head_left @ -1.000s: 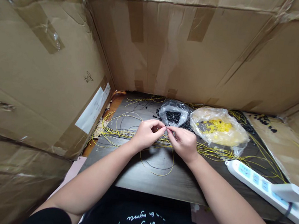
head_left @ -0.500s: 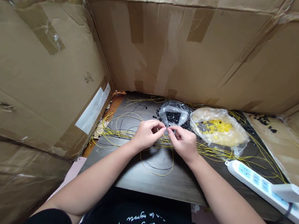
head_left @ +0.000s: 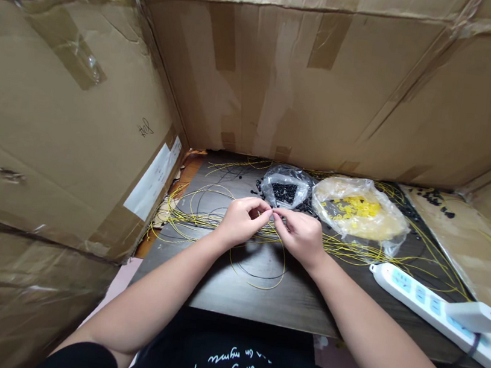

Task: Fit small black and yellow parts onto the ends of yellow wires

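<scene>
Over the tabletop (head_left: 233,301), above yellow wires (head_left: 204,221) running left to right. Pinching with left hand (head_left: 245,217) and right hand (head_left: 300,231), both about equally near the wires, almost tip to tip; cannot tell on what. Facing a bag (head_left: 268,180) of black bits (head_left: 284,193) just beyond.

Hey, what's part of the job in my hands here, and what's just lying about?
Likely the job's:
- yellow and black wires beneath your left hand and right hand
- bagged black pieces
- bagged yellow pieces
- between your fingertips: too small to tell

Likely just lying about:
- white power strip
- plug in it
</scene>
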The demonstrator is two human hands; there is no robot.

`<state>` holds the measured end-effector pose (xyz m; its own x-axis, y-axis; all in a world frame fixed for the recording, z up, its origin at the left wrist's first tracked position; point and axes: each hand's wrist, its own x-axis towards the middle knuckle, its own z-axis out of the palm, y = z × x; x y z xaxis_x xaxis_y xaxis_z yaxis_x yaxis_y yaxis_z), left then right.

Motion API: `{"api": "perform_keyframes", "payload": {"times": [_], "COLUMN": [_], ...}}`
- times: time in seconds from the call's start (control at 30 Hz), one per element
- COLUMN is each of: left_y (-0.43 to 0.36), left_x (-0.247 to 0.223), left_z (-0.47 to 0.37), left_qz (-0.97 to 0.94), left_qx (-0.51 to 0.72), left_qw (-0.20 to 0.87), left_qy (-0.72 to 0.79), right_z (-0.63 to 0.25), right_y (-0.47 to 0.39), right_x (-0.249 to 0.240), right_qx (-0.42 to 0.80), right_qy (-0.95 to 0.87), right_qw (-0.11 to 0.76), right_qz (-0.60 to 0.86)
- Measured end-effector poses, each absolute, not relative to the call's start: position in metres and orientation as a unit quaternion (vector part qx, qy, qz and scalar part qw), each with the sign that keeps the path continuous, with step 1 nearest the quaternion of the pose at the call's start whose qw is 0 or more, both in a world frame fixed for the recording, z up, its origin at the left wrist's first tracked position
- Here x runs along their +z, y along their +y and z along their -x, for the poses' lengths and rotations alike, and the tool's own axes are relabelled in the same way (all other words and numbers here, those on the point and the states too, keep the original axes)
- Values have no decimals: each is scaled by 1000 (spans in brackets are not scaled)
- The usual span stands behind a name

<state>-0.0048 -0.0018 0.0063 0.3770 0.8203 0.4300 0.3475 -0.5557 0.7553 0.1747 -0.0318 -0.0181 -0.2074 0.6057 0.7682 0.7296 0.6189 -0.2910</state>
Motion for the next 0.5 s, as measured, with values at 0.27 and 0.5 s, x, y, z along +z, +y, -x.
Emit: {"api": "perform_keyframes", "payload": {"times": [0.27,0.5], "left_y": [-1,2], "left_x": [6,5], "left_z": [5,7], "left_qz": [-781,-810], "left_qx": [406,389], "left_qw": [283,240], "left_qy": [382,367], "right_z": [-182,-185], "right_y": [-29,-27], "right_x": [-21,-16], "right_qx": [-167,-215], "right_qy": [-804,-813], "right_qw": [382,339], "right_qz": [425,421]}}
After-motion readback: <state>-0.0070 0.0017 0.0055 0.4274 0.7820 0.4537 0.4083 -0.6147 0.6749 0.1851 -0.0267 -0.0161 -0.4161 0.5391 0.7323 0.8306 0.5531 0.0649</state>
